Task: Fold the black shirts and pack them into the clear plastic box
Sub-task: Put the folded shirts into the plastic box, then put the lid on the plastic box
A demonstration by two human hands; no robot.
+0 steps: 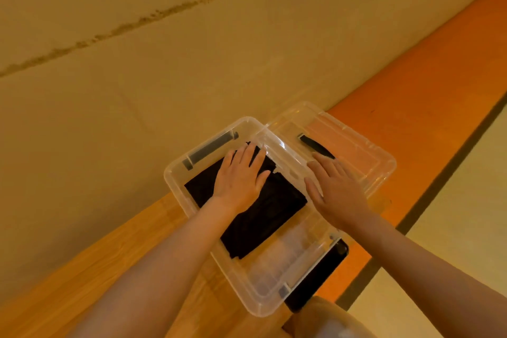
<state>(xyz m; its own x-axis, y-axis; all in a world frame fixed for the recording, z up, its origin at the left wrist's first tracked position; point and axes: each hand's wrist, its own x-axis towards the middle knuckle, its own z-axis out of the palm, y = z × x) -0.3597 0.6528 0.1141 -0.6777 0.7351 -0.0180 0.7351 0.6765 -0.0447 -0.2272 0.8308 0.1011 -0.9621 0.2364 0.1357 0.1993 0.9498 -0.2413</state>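
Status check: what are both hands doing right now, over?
Left hand flat on folded black shirt inside clear plastic box. Right hand flat on clear lid beside it. Nothing in the way.

Low in the centre of the frame, a clear plastic box [178,181] sits on a wooden table [82,269] with a folded black shirt [277,214] lying flat inside it, and the left hand [240,177] presses down on the shirt with straight, spread fingers. To the right, the right hand [336,189] rests flat, fingers extended, on the clear lid [365,151], which lies just beside the box's right rim. A dark latch handle [211,149] spans the box's upper-left end, a beige wall fills the upper frame, and an orange strip runs along the right.
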